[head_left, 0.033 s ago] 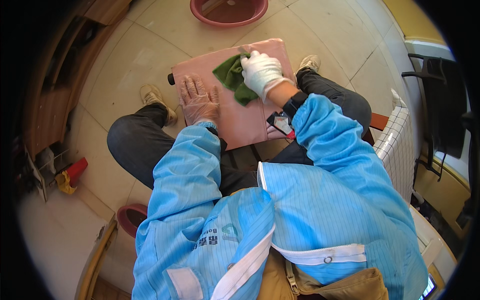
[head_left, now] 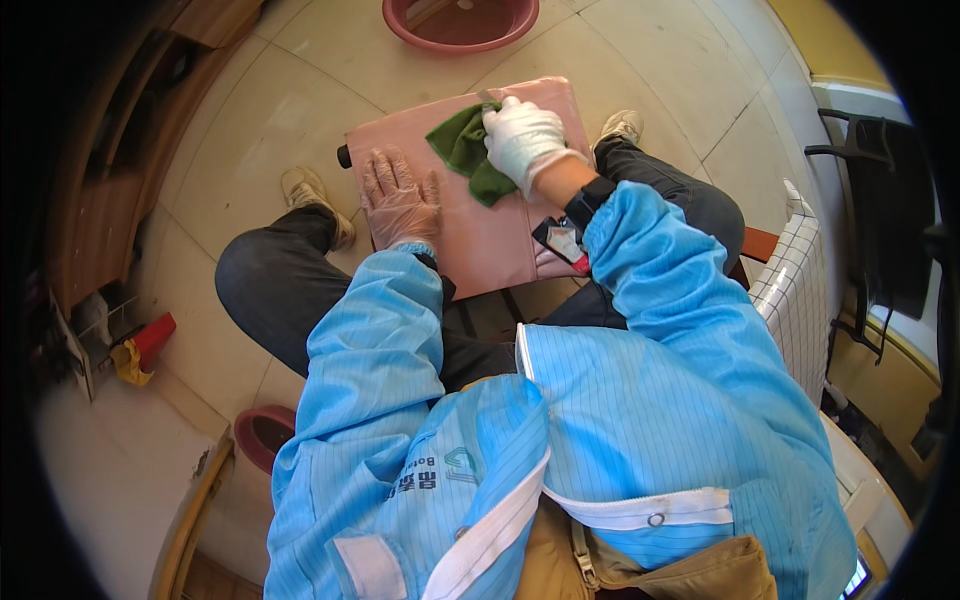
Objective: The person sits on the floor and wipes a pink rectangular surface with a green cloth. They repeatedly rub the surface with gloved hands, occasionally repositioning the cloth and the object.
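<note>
Holding cloth [head_left: 463,146], pink edge [head_left: 430,113] near, floor [head_left: 340,75] beyond

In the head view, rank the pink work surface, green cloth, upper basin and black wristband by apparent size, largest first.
1. Pink work surface
2. Upper basin, green cloth: unsure; basin cropped, cloth partly covered
3. Black wristband

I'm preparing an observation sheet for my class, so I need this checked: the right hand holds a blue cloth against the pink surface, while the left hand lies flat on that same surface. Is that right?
Not quite: the cloth is green, as the head view shows. The right hand holds it against the pink surface, while the left hand lies flat on that same surface.
</note>
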The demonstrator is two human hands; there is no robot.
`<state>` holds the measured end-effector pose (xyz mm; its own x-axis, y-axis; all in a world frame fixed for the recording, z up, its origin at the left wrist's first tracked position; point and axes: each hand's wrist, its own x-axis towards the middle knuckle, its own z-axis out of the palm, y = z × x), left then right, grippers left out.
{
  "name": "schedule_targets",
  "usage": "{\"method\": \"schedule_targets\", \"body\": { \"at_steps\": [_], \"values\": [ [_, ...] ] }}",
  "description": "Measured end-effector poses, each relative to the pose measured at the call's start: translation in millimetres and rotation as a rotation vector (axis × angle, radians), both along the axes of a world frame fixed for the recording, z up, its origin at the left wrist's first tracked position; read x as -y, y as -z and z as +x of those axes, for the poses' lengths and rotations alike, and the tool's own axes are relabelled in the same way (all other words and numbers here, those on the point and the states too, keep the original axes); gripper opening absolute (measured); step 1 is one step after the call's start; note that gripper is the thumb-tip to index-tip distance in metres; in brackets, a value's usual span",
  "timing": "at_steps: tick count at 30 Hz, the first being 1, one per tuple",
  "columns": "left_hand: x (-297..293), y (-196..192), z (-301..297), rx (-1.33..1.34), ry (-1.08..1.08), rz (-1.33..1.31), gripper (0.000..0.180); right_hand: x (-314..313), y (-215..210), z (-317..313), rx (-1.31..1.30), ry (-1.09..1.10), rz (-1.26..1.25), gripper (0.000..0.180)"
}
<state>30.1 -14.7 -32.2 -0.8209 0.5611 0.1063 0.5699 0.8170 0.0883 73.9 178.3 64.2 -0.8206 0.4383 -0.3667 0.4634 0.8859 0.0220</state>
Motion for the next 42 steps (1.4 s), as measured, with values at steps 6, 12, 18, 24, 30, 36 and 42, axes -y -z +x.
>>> {"method": "schedule_targets", "body": {
  "at_steps": [6,12,18,24,30,36,42],
  "values": [
    [1.8,-2.6,1.0,-0.010,0.010,0.003,0.070,-9.5,1.2,-15.5,0.009,0.017,-0.049,0.034],
    [0.6,2.8,-1.1,0.036,0.020,0.116,0.073,10.8,-14.0,18.7,0.081,0.049,-0.119,0.035],
    [0.1,1.5,-1.7,0.022,0.021,0.055,0.071,37.5,-15.6,56.1,0.113,0.001,-0.140,0.036],
    [1.7,-4.0,0.1,0.058,0.017,0.078,0.072,43.9,-1.3,62.1,-0.093,-0.017,0.005,0.035],
    [-0.3,-3.3,-2.1,0.045,0.022,0.035,0.073,17.0,4.7,15.8,-0.012,0.077,-0.030,0.040],
    [-1.1,-1.8,-1.1,0.009,0.014,0.024,0.071,3.0,6.8,1.0,-0.047,0.060,-0.071,0.038],
    [-0.5,-0.8,-1.0,0.000,0.008,0.035,0.071,26.8,-2.0,47.3,-0.050,-0.026,-0.066,0.036]
  ]
}}
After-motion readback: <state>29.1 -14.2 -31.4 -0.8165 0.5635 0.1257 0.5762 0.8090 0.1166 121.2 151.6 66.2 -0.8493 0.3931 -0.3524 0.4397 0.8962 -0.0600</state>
